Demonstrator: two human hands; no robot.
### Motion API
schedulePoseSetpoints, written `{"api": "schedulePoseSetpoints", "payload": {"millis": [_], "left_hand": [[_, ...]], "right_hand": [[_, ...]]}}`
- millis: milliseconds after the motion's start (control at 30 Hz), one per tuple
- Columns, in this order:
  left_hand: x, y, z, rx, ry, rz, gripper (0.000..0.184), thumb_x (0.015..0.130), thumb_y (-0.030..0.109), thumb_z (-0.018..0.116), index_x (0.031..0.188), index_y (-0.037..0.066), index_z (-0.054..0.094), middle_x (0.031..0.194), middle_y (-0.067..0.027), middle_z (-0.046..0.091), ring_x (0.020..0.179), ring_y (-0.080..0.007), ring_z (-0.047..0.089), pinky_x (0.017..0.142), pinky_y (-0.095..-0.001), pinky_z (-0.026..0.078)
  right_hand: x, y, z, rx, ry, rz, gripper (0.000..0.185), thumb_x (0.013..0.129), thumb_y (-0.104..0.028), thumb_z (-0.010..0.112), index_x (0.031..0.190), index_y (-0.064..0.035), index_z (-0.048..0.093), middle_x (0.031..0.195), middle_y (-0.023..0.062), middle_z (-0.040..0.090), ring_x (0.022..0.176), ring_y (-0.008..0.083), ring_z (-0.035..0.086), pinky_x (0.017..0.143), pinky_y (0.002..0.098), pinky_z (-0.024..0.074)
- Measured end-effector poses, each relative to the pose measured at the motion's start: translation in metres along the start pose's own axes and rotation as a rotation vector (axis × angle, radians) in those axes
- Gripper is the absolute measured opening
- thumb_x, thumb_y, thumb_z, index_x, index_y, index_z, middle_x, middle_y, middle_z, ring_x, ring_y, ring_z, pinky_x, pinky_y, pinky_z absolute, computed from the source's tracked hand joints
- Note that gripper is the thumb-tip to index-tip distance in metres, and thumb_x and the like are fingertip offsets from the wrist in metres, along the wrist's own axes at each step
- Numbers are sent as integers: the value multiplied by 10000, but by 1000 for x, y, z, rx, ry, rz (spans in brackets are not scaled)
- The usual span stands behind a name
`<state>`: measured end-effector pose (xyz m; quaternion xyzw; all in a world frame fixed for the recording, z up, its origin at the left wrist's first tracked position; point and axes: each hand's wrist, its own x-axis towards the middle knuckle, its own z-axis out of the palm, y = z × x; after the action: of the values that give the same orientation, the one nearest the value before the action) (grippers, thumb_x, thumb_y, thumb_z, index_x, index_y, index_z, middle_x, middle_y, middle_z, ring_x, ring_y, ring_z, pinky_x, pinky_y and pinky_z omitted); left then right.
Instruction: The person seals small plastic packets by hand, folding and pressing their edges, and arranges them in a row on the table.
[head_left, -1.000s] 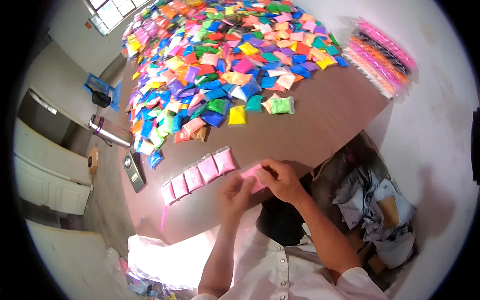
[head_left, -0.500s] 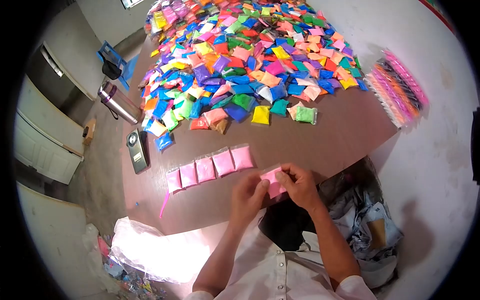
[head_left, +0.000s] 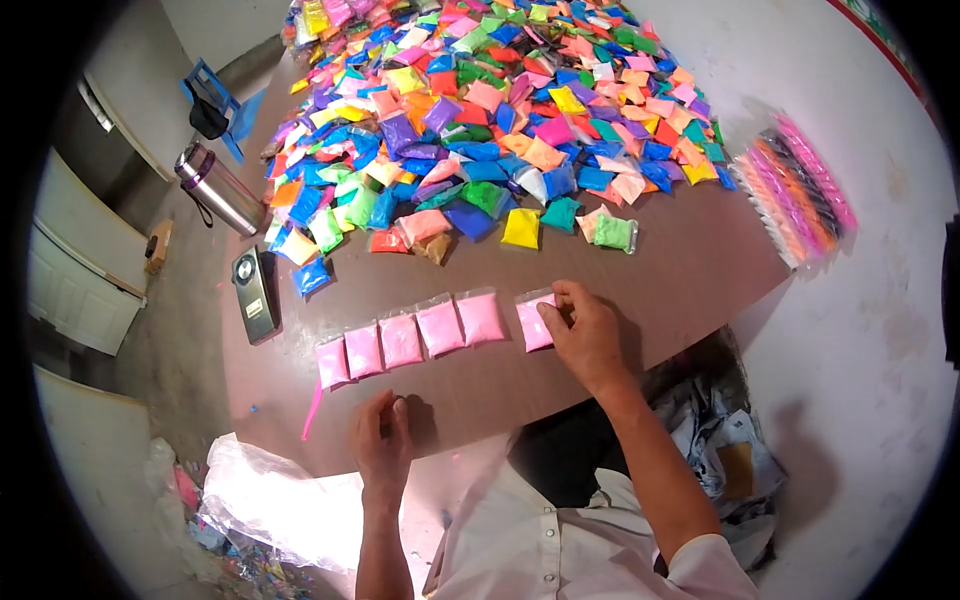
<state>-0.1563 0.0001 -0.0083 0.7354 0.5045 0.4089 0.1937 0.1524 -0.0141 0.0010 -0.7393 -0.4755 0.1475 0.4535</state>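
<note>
My right hand (head_left: 590, 345) pinches the upper right edge of a small clear packet of pink material (head_left: 533, 326), held at the table surface. To its left lies a slanted row of several similar pink packets (head_left: 402, 341), side by side. A thin pink strip (head_left: 312, 412) sticks out below the leftmost one. Lower down, at the table's front edge, my left hand (head_left: 382, 445) is loosely curled, thumb apart from the fingers, with nothing visible in it.
A large heap of colourful packets (head_left: 480, 120) covers the far table (head_left: 690, 270). A phone-like device (head_left: 255, 300) and a steel thermos (head_left: 222, 190) stand along the left edge. Bundled colourful strips (head_left: 795, 195) lie at right. Below is a bin of crumpled wrapping (head_left: 735, 460).
Both hands held the pink packet near the front edge. The left hand has let go and moved left; the right has carried the packet forward to the row's right end.
</note>
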Motion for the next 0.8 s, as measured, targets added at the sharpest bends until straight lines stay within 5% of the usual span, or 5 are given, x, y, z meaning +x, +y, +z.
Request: {"api": "schedulePoseSetpoints", "payload": {"millis": [267, 433, 800], "left_hand": [[2, -3, 5, 38, -58, 27, 214, 891, 26, 741, 1095, 12, 675, 964, -138, 703, 849, -302, 667, 765, -400, 538], [4, 1, 4, 16, -66, 8, 217, 895, 23, 736, 1102, 11, 672, 970, -146, 702, 853, -304, 666, 774, -401, 536], [7, -1, 2, 57, -69, 84, 195, 887, 4, 730, 1069, 5, 660, 959, -146, 701, 837, -314, 655, 741, -418, 518]], "right_hand": [[-10, -1, -16, -285, 66, -196, 260, 872, -188, 752, 1105, -92, 688, 1085, 125, 653, 884, 350, 670, 751, 416, 559], [-14, -12, -34, -374, -118, -509, 375, 829, -140, 732, 1204, -133, 712, 1257, 99, 643, 1187, 318, 587, 952, 452, 488], [2, -12, -9, -392, -205, -418, 374, 836, -246, 787, 1200, -184, 733, 1308, 50, 631, 1231, 266, 565, 992, 436, 433]]}}
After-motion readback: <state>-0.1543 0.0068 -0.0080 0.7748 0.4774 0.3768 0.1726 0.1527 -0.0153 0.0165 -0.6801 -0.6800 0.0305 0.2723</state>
